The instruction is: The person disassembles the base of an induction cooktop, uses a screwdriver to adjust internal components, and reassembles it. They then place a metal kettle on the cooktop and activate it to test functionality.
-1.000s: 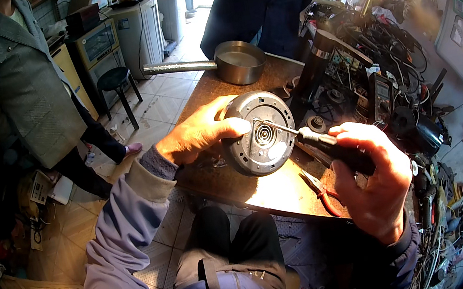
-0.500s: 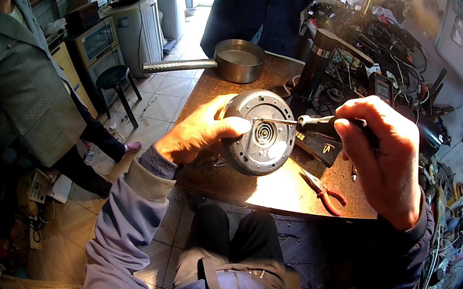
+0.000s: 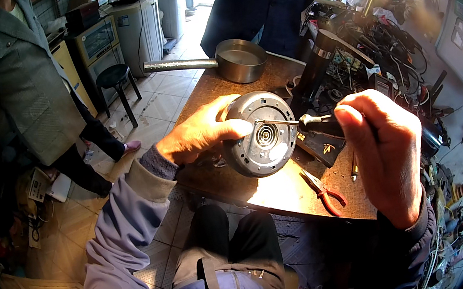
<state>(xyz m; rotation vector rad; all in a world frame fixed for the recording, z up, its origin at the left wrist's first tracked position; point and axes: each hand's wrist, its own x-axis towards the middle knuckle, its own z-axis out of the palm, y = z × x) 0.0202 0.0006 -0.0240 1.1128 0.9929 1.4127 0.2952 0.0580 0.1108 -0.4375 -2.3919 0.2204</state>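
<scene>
My left hand grips the left edge of a round dark kettle base, holding it tilted above the table with its ringed centre facing me. The thumb lies on its face; the other fingers are mostly hidden behind. In my right hand is a screwdriver with a dark handle. Its thin shaft points left across the base, with the tip at a spot near my left thumb. Below, on the lit tabletop, lie pliers with red handles and a dark flat box.
A metal saucepan stands at the far end of the brown table, its handle jutting left. Tangled cables and parts crowd the right. One person stands left, another beyond the table. A black stool stands behind.
My right hand has shifted slightly right along the screwdriver, and its fingers have turned on the handle. The base and my left hand have hardly moved.
</scene>
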